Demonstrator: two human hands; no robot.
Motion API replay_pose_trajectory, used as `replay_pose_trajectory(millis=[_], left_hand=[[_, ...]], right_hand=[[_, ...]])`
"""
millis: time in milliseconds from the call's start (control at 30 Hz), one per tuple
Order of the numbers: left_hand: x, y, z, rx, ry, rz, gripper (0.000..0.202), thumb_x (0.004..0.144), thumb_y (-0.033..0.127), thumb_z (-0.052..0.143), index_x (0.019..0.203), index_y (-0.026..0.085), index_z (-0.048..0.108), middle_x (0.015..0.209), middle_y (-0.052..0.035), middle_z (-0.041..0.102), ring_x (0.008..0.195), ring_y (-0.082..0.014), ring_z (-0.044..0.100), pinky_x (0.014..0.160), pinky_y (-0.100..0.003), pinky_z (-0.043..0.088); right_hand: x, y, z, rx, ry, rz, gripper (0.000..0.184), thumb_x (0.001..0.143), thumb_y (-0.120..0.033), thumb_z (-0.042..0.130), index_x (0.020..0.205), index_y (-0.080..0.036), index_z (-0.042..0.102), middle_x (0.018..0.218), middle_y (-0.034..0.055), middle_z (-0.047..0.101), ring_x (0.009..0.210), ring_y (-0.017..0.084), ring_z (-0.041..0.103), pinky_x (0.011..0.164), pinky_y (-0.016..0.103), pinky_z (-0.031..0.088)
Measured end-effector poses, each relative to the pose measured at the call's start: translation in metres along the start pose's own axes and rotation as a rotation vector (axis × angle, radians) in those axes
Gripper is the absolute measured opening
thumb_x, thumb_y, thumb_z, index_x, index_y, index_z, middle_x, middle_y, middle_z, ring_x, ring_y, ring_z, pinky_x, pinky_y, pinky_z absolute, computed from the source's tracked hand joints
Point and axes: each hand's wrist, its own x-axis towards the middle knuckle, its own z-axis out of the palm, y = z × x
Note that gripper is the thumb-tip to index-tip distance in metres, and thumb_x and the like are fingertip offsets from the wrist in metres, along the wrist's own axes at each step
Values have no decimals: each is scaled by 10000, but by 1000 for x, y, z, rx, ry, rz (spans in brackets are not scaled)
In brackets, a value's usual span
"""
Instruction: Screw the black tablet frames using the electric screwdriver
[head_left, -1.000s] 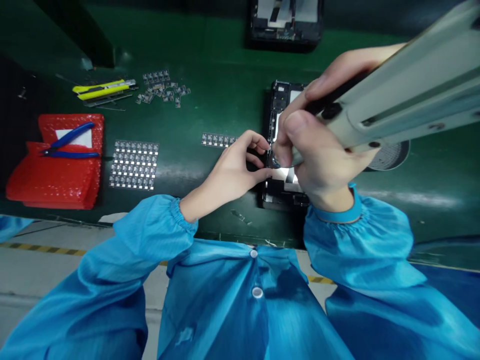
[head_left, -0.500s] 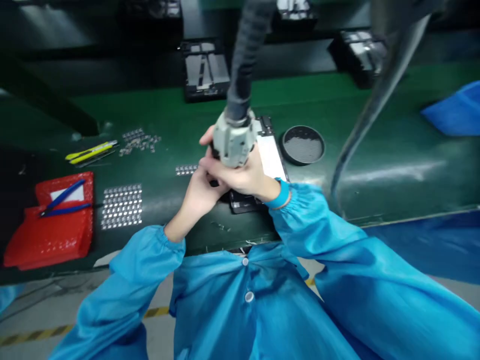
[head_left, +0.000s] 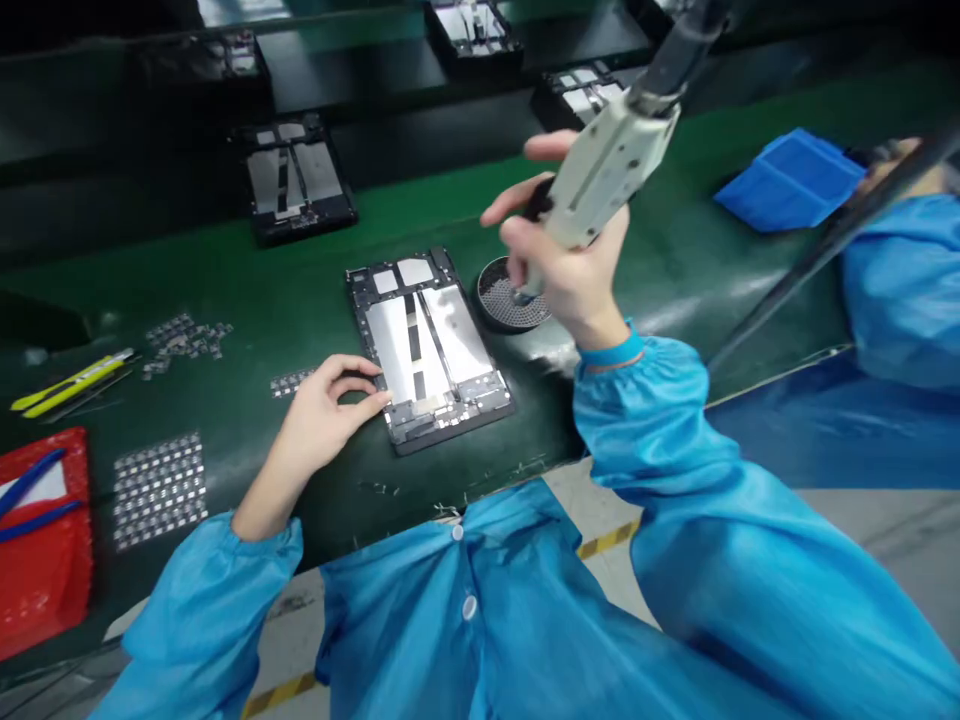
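Observation:
My right hand is wrapped around a pale electric screwdriver, some of its fingers lifted off the body. The driver's lower end hangs over a round black dish of small screws. An opened tablet, its inner parts showing, lies on the bench left of the dish. At the tablet's left edge is my left hand, its thumb and fingers bent and gripping that edge. A small strip of metal pieces lies beside that hand.
More opened tablets stand on the dark shelf behind. To the left are a sheet of small parts, loose pieces, yellow tools and a red pouch with blue-handled pliers. A co-worker's sleeve and a blue bin are right.
My hands were together around the screwdriver above the tablet; now they are apart. The right has carried the driver right to the dish, and the left has moved to the tablet's edge. The view has shifted.

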Motion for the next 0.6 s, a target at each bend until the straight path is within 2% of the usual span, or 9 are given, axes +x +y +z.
replay_pose_trajectory(millis=[33,100,233,400,600], left_hand=[[4,3,-3,22,-36,3,435,782,416,972,1049,185,718,1180,-86,718,997,-229,745,909,-359,672],[11,9,-9,69,-109,-6,418,765,428,988,998,186,740,1134,-92,732,977,-239,745,950,-394,664],[20,16,-17,126,-204,-73,455,741,439,1017,1032,193,768,1168,-104,752,924,-227,736,900,-387,657],[12,12,-18,84,-159,-72,416,790,417,1008,1048,209,756,1147,-74,725,975,-213,720,911,-339,642],[10,13,-18,105,-157,-113,439,778,429,1019,1073,221,769,1142,-74,727,1009,-221,713,879,-307,650]], right_hand=[[6,14,-16,-4,49,28,966,898,-749,690,1572,-229,233,1194,-22,669,627,-81,378,538,133,354],[13,39,-37,-2,128,48,922,857,-793,700,1470,-216,326,1022,-40,656,595,-76,317,513,146,276],[13,64,-45,7,205,47,854,790,-850,686,1264,-202,394,762,-64,517,566,-63,248,534,152,251],[6,59,-39,25,239,33,829,783,-856,671,1231,-214,397,755,-56,490,559,-51,246,529,170,249],[6,49,-36,48,231,44,910,722,-923,713,1184,-209,389,736,-58,459,553,-49,247,488,193,257]])
